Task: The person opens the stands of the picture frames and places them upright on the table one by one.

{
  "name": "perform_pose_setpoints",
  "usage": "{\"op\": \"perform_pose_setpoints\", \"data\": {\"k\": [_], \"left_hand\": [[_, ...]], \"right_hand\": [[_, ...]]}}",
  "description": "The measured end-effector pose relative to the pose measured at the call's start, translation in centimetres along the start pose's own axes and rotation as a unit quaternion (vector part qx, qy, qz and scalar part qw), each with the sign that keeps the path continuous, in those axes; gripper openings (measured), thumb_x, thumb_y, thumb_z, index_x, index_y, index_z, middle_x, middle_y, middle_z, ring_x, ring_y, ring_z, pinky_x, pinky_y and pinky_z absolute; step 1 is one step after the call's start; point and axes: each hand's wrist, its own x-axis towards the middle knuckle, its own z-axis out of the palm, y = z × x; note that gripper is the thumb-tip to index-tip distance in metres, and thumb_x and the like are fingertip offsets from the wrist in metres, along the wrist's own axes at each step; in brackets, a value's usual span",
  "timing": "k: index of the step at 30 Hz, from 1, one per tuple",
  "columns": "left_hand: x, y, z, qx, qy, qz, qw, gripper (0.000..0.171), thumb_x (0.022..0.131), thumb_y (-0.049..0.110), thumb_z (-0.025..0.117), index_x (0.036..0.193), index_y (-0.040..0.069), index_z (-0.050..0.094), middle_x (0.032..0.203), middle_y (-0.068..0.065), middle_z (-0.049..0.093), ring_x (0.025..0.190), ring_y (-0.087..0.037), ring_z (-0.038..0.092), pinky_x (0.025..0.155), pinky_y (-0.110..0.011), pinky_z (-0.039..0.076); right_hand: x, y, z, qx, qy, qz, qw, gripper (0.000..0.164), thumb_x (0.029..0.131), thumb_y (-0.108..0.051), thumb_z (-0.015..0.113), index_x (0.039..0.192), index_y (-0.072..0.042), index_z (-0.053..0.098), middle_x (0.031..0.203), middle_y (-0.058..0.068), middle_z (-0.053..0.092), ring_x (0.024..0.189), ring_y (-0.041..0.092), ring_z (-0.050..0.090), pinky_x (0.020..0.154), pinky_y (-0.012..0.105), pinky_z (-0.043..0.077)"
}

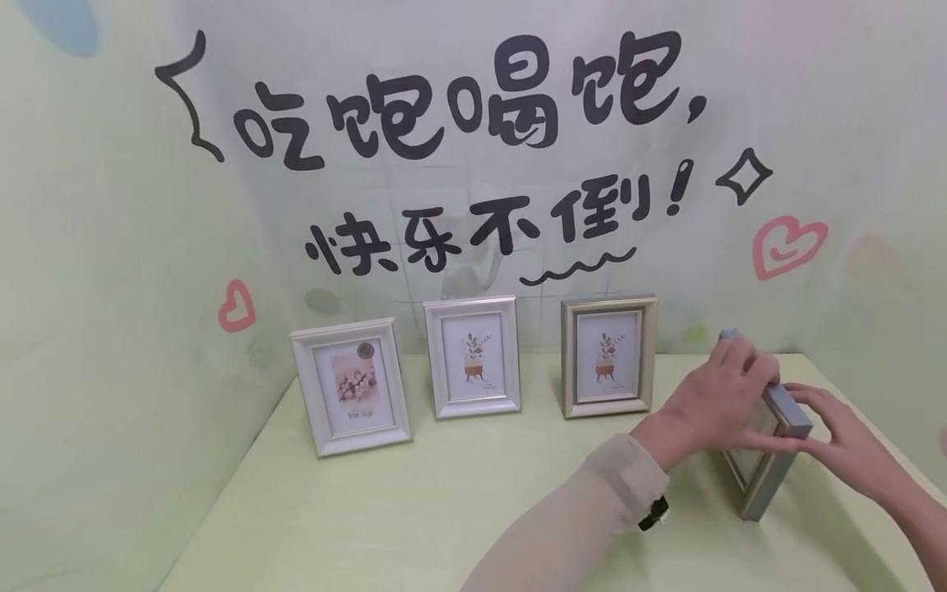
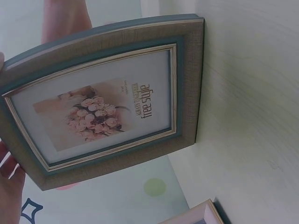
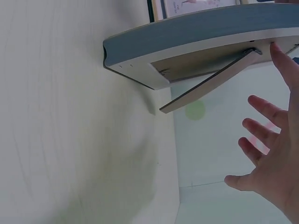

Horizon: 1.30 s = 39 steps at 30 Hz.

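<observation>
A grey-blue and brown photo frame (image 1: 773, 477) stands tilted on the table at the right. In the left wrist view, its front (image 2: 191, 79) shows a pink flower picture. My left hand (image 1: 721, 399) grips its upper part, with curled fingers over the top edge. At the near upper corner my right hand (image 1: 851, 448) pinches the frame, thumb close to the left thumb. In the right wrist view, one right fingertip (image 3: 282, 63) touches the back while other fingers spread free. The stand leg (image 3: 210, 86) is swung out from the back. Part of the front is hidden by my left hand in the head view.
A white flower-picture frame (image 1: 303, 386), a white plant-picture frame (image 1: 436, 370) and a gold-grey frame (image 1: 645, 353) stand upright along the back of the pale green table (image 1: 355, 526). Behind them rises a printed wall sheet (image 1: 459, 189) with black writing.
</observation>
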Motion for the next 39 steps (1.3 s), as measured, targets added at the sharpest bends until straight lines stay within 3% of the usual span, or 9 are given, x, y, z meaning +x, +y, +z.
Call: {"op": "perform_pose_setpoints", "data": {"k": [4,8,13,21,26,29,33,36,39], "left_hand": [[0.3,-0.3,-0.2,-0.012,-0.011,-0.008,0.9998,0.076,0.072,0.085,0.058,0.116,0.025,0.041,0.11,0.005,0.036,0.097,-0.007,0.03,0.065,-0.006,0.031],[0.6,-0.2,-0.4,-0.026,-0.036,-0.019,0.9988,0.077,0.072,0.085,0.059,0.117,0.026,0.039,0.111,0.006,0.034,0.098,-0.006,0.029,0.063,-0.005,0.03],[0.5,0.2,-0.4,-0.039,-0.056,-0.035,0.9971,0.076,0.07,0.088,0.057,0.113,0.028,0.041,0.111,0.008,0.035,0.097,-0.005,0.029,0.061,-0.005,0.029],[0.3,0.6,0.0,-0.004,-0.026,-0.044,0.9987,0.078,0.068,0.092,0.054,0.111,0.027,0.045,0.114,0.008,0.041,0.096,-0.005,0.033,0.061,-0.005,0.03],[0.6,0.0,-0.3,-0.123,-0.072,-0.079,0.9867,0.069,0.079,0.082,0.054,0.126,0.031,0.049,0.13,0.012,0.041,0.112,-0.001,0.035,0.076,-0.004,0.039],[0.0,-0.6,0.7,-0.229,-0.027,-0.135,0.9636,0.058,0.094,0.065,0.051,0.137,0.026,0.046,0.142,0.007,0.038,0.125,-0.004,0.035,0.081,-0.002,0.038],[-1.1,-1.0,3.3,-0.37,0.044,-0.232,0.8986,0.056,0.103,0.049,0.041,0.146,0.014,0.035,0.148,-0.003,0.037,0.133,-0.011,0.041,0.089,-0.009,0.043],[-1.5,-0.8,4.8,-0.453,0.009,-0.289,0.8435,0.061,0.105,0.05,0.035,0.152,0.012,0.029,0.151,-0.002,0.042,0.134,-0.013,0.048,0.101,-0.021,0.046],[-1.6,-0.7,5.5,-0.489,-0.048,-0.308,0.8149,0.062,0.105,0.052,0.033,0.154,0.013,0.029,0.15,0.0,0.044,0.131,-0.013,0.052,0.104,-0.026,0.046]], "right_hand": [[-0.5,-1.7,-1.0,-0.015,-0.015,0.063,0.998,0.046,0.091,-0.001,0.067,0.129,-0.024,0.054,0.124,-0.045,0.037,0.115,-0.03,0.029,0.087,-0.004,0.022],[-1.5,-3.3,-1.7,-0.015,-0.046,0.12,0.992,0.028,0.095,-0.004,0.063,0.119,-0.019,0.059,0.11,-0.044,0.046,0.101,-0.029,0.041,0.075,0.0,0.04],[-3.2,-4.9,-1.2,0.003,-0.084,0.124,0.989,0.035,0.093,0.0,0.064,0.12,-0.021,0.057,0.11,-0.041,0.05,0.092,-0.019,0.054,0.064,0.013,0.05],[-3.7,-6.7,1.1,-0.054,-0.02,0.153,0.986,0.027,0.087,-0.01,0.075,0.104,-0.012,0.054,0.096,-0.042,0.051,0.079,-0.017,0.057,0.057,0.017,0.052],[-3.5,-6.9,1.1,-0.087,0.015,0.143,0.986,0.024,0.086,-0.009,0.076,0.103,-0.01,0.058,0.087,-0.035,0.056,0.079,-0.023,0.051,0.056,0.009,0.049],[-3.4,-6.9,1.0,-0.102,0.027,0.145,0.984,0.024,0.086,-0.009,0.076,0.103,-0.008,0.059,0.085,-0.028,0.061,0.078,-0.025,0.048,0.055,0.007,0.047],[-3.4,-6.7,0.9,-0.108,0.036,0.155,0.981,0.022,0.087,-0.01,0.075,0.102,-0.005,0.059,0.085,-0.033,0.057,0.077,-0.026,0.046,0.054,0.007,0.047],[-3.4,-6.2,0.6,-0.105,0.045,0.154,0.981,0.022,0.087,-0.01,0.074,0.101,-0.005,0.058,0.086,-0.041,0.05,0.077,-0.026,0.046,0.054,0.005,0.046],[-3.4,-5.7,0.3,-0.101,0.049,0.158,0.981,0.021,0.089,-0.011,0.073,0.102,-0.004,0.058,0.086,-0.042,0.05,0.077,-0.027,0.045,0.055,0.005,0.045]]}}
